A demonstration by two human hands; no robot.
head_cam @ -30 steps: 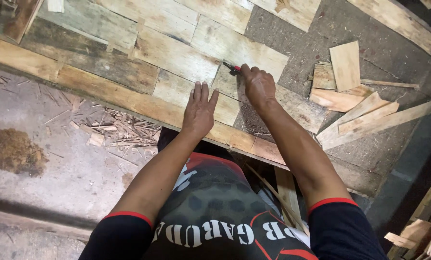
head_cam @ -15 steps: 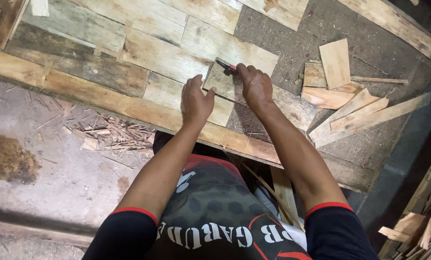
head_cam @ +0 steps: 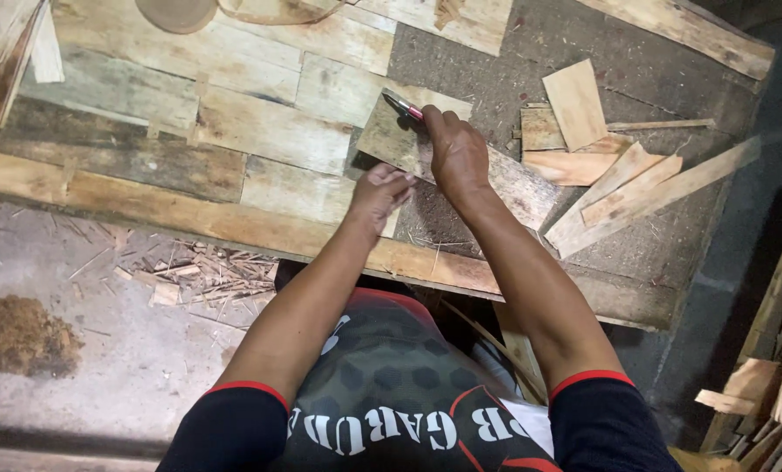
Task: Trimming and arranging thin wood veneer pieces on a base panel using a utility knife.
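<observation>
My left hand [head_cam: 380, 194], flat a second ago, now has its fingers clamped on the tilted board [head_cam: 400, 140] mid-frame while my right hand [head_cam: 457, 153] grips the red-handled knife [head_cam: 404, 106].

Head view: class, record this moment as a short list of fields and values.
Setting: bench of rough planks
Right hand: grips a red-handled tool on a small wood panel
Left hand: rests at the panel's near edge
Offcuts: piled to the right
Floor: sawdust heap, splinters
</observation>
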